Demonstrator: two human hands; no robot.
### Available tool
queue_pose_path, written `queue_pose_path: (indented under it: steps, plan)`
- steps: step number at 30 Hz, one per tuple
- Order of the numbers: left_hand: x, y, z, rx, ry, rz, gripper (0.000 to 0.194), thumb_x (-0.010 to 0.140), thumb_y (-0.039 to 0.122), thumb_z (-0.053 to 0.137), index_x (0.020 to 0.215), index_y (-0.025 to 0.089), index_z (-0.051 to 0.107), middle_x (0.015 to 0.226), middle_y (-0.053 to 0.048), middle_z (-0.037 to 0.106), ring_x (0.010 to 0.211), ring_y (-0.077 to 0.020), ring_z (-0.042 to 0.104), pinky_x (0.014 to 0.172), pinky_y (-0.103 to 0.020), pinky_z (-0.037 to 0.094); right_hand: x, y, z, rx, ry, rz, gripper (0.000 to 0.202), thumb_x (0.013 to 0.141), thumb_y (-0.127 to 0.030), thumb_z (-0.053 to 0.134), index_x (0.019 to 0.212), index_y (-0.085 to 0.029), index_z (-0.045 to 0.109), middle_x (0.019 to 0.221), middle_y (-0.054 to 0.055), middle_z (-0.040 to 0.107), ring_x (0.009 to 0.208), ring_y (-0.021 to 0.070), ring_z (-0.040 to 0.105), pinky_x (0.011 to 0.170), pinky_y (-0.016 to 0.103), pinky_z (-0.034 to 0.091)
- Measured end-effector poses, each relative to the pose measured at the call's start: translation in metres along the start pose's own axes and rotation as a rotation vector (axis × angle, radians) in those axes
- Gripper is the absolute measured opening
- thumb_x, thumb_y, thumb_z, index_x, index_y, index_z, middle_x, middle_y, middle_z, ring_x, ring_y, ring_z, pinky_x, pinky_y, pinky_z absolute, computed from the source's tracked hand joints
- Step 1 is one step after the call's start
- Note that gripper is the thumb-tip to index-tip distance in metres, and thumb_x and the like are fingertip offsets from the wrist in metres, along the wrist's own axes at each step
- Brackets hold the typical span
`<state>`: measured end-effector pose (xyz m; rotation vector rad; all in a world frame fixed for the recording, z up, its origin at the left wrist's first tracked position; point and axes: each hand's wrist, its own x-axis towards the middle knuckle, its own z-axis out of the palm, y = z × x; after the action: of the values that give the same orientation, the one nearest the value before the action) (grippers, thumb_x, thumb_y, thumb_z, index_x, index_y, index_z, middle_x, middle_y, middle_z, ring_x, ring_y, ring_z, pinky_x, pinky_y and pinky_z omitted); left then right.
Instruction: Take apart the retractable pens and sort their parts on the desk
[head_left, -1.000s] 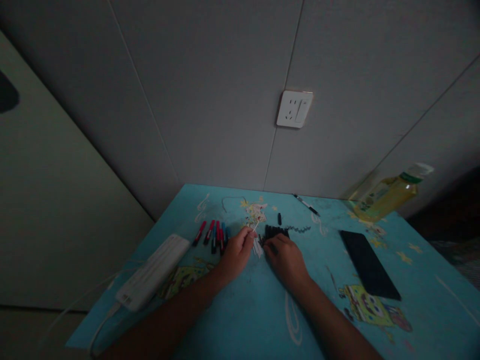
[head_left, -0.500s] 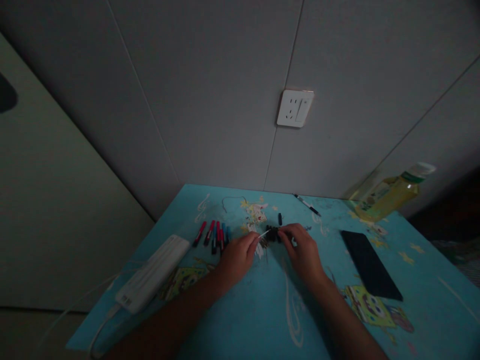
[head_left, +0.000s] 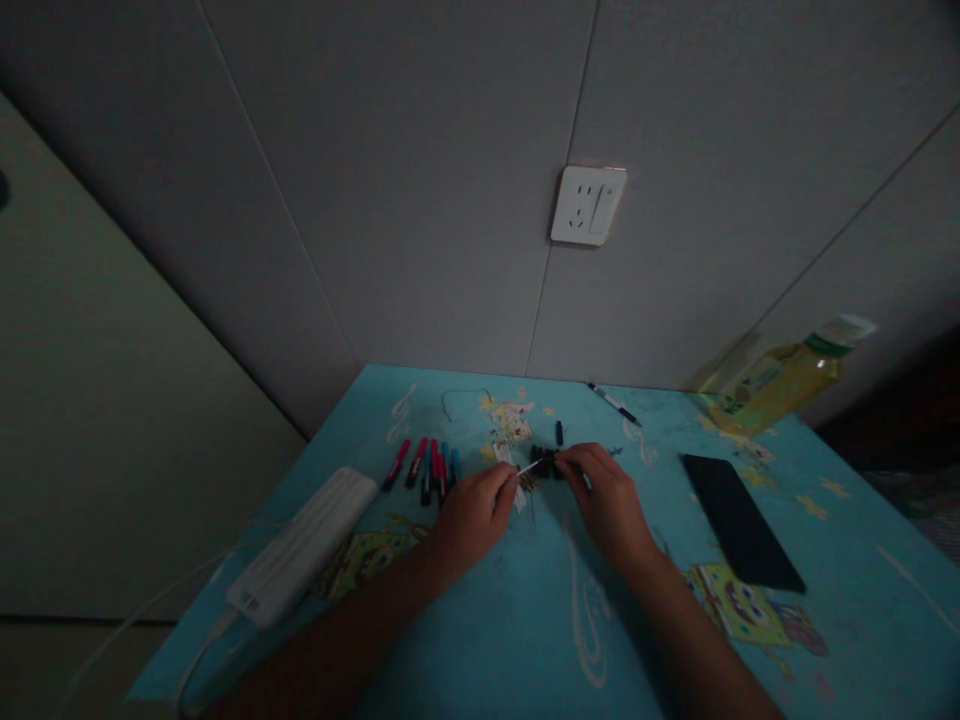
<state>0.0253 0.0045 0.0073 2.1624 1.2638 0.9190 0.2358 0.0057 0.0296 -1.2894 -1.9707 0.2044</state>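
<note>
My left hand (head_left: 476,508) is closed in a pinch on a thin white stick (head_left: 529,467), which looks like a pen refill and points up to the right. Facing it, my right hand (head_left: 600,490) pinches a small black piece, like a pen cap (head_left: 553,459); the fingers partly cover it. The stick's far end comes close to this piece, and I cannot tell whether they touch. Several black caps (head_left: 537,462) lie between the hands. Beside the left fingertips are more white sticks (head_left: 503,455), some with brownish ends. One black cap (head_left: 559,433) lies apart, farther back.
Pink and blue pens (head_left: 424,470) lie to the left, near a white power strip (head_left: 300,545) with a cable. A black-and-white pen (head_left: 615,404) rests at the back. On the right are a dark flat phone-like slab (head_left: 742,522) and a yellow bottle (head_left: 784,385) by the wall.
The view has shifted slightly. Both hands keep their pinches at nearly the same place, with the white stick and the black piece still close together.
</note>
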Motion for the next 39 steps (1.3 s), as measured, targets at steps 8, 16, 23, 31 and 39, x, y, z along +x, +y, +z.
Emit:
queue_pose_path:
  steps: [8, 16, 23, 31, 39]
  plan:
    - [0.001, 0.005, -0.003, 0.012, -0.003, 0.005, 0.025, 0.101, 0.029, 0.036, 0.088, 0.021, 0.057, 0.077, -0.002, 0.062, 0.073, -0.0169, 0.06, 0.071, -0.027, 0.043, -0.001, -0.004, -0.001, -0.009, -0.022, 0.01, 0.02, 0.099, -0.027, 0.047, 0.1, -0.021, 0.066, 0.1, 0.009, 0.066, 0.091, 0.0214, 0.063, 0.085, 0.037, 0.051]
    - [-0.001, 0.001, 0.001, 0.062, -0.017, 0.017, 0.024, 0.1, 0.029, 0.038, 0.087, 0.021, 0.056, 0.078, -0.002, 0.063, 0.073, -0.0168, 0.06, 0.071, -0.028, 0.042, 0.0, -0.005, 0.0, 0.068, -0.039, 0.019, 0.02, 0.098, -0.027, 0.048, 0.1, -0.021, 0.067, 0.1, 0.009, 0.067, 0.092, 0.0217, 0.063, 0.085, 0.037, 0.051]
    - [-0.002, 0.001, 0.001, 0.066, -0.028, 0.02, 0.024, 0.1, 0.029, 0.037, 0.088, 0.021, 0.057, 0.08, -0.003, 0.064, 0.077, -0.0175, 0.062, 0.073, -0.028, 0.043, 0.0, -0.007, 0.004, 0.12, -0.106, 0.043, 0.019, 0.097, -0.028, 0.051, 0.107, -0.022, 0.066, 0.101, 0.007, 0.069, 0.093, 0.0205, 0.065, 0.085, 0.034, 0.05]
    - [0.0, -0.001, 0.001, 0.074, -0.015, 0.002, 0.026, 0.102, 0.031, 0.034, 0.095, 0.021, 0.058, 0.083, -0.004, 0.066, 0.077, -0.0189, 0.064, 0.072, -0.029, 0.045, -0.004, 0.026, -0.008, -0.29, -0.109, 0.32, 0.02, 0.092, -0.028, 0.054, 0.102, -0.021, 0.07, 0.096, 0.008, 0.072, 0.081, 0.0226, 0.068, 0.071, 0.031, 0.048]
    - [-0.001, -0.007, 0.003, 0.029, 0.012, -0.009, 0.041, 0.102, 0.028, 0.036, 0.142, 0.027, 0.043, 0.118, -0.008, 0.069, 0.098, -0.0217, 0.069, 0.089, -0.036, 0.052, -0.014, 0.034, -0.001, -0.385, -0.199, 0.407, 0.014, 0.086, -0.031, 0.063, 0.093, -0.022, 0.07, 0.083, 0.009, 0.073, 0.071, 0.0234, 0.068, 0.058, 0.029, 0.041]
